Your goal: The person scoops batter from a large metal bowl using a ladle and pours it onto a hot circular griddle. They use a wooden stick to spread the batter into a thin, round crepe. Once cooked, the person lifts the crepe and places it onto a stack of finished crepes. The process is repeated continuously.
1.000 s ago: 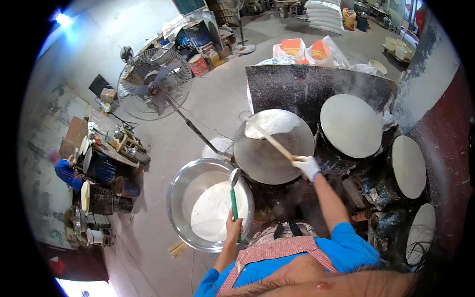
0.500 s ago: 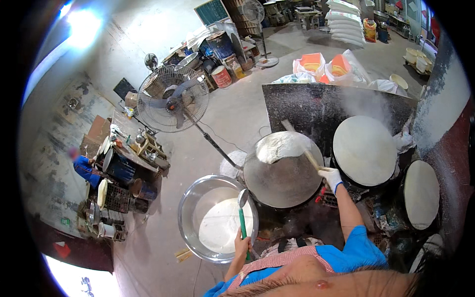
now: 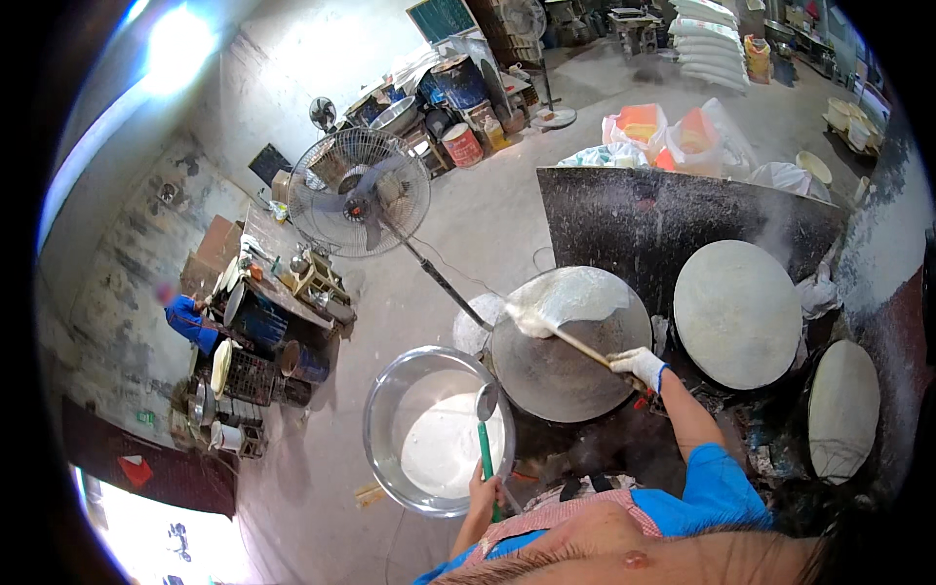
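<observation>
My left hand (image 3: 484, 490) is closed round the green handle of a ladle (image 3: 486, 439), whose metal bowl tilts up at the right rim of a large metal basin (image 3: 373, 429). White batter (image 3: 453, 448) fills the basin's lower part. In a white glove, my right hand (image 3: 639, 367) grips a long wooden-handled spreader (image 3: 585, 351). The spreader's far end meets white batter (image 3: 580, 292), which covers the far part of a round griddle (image 3: 556, 380); the near part shows bare dark metal. Whatever head the spreader has is hard to make out.
Two round pale sheets, one large (image 3: 738, 314) and one narrower in view (image 3: 844, 411), lie to the right. A dark upright panel (image 3: 673, 210) stands behind the griddle. A pedestal fan (image 3: 359, 195) rises at the left. Far left, another person (image 3: 190, 322) works beside a table.
My right hand has drawn the spreader's far end leftward and nearer, to the batter's left edge. The batter now reaches farther right across the griddle's far side. The ladle stays over the basin's rim.
</observation>
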{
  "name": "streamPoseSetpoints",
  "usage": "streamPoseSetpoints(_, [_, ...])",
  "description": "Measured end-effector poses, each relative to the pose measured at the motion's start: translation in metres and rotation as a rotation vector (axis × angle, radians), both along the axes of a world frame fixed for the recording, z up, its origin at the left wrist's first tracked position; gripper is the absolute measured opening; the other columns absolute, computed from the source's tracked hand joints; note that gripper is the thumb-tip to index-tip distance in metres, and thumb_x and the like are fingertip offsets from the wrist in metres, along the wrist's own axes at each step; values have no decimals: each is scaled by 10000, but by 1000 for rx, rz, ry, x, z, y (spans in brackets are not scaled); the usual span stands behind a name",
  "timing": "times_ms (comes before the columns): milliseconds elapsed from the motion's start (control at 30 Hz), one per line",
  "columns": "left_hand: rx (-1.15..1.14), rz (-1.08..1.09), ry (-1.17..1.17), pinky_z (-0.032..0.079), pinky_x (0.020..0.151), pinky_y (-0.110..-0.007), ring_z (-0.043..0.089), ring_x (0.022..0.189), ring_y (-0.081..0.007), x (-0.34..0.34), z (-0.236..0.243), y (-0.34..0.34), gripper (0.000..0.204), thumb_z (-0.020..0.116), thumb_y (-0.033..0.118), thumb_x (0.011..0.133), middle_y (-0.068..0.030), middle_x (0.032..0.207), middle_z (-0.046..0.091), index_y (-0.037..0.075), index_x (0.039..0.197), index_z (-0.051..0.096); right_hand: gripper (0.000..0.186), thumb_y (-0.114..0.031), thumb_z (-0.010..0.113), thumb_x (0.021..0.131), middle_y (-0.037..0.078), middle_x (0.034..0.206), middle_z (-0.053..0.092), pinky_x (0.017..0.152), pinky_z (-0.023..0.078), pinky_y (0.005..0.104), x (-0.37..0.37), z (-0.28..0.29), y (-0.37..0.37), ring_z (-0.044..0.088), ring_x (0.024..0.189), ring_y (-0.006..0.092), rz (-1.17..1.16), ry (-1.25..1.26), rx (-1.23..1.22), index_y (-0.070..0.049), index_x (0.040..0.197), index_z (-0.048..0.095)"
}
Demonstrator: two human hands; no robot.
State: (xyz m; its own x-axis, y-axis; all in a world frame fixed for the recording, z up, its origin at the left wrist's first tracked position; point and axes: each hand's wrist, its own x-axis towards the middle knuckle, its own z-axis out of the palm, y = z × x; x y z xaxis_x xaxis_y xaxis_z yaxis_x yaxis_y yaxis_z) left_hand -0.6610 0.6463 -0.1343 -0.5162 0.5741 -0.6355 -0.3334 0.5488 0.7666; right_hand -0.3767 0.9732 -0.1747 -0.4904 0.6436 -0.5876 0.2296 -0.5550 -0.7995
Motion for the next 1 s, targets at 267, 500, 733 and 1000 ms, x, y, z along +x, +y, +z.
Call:
streamPoseSetpoints(267, [39, 150, -148, 303, 328, -264, 404, 404, -119, 2, 10, -25, 384, 545, 1, 838, -26, 565, 394, 134, 1157, 380, 352, -181, 710, 738, 7, 596, 570, 343, 325, 246, 20, -1, 68, 445, 405, 89, -42, -92, 119, -138, 1085, 668])
streamPoseSetpoints(500, [69, 171, -191, 301, 345, -262, 394, 417, -127, 1, -2, -39, 334, 531, -2, 834, -24, 587, 388, 118, 1100, 368, 349, -187, 755, 705, 39, 717, 646, 408, 403, 270, 37, -56, 49, 519, 495, 108, 225, 49, 209, -103, 1037, 688])
streamPoseSetpoints(733, [17, 263, -292, 311, 347, -265, 402, 420, -130, 7, 7, -40, 329, 538, 10, 826, -31, 595, 394, 134, 1079, 368, 361, -151, 729, 729, 16, 604, 569, 345, 336, 270, -17, 14, 99, 454, 424, 102, 207, -134, 135, -99, 1081, 667])
streamPoseSetpoints(1000, [96, 385, -311, 325, 351, -261, 403, 419, -126, 7, 8, -43, 299, 501, -14, 825, -31, 594, 401, 137, 1056, 388, 360, -154, 723, 709, 60, 717, 657, 457, 443, 288, 15, -24, 105, 544, 530, 114, 339, -23, 303, -85, 1060, 679])
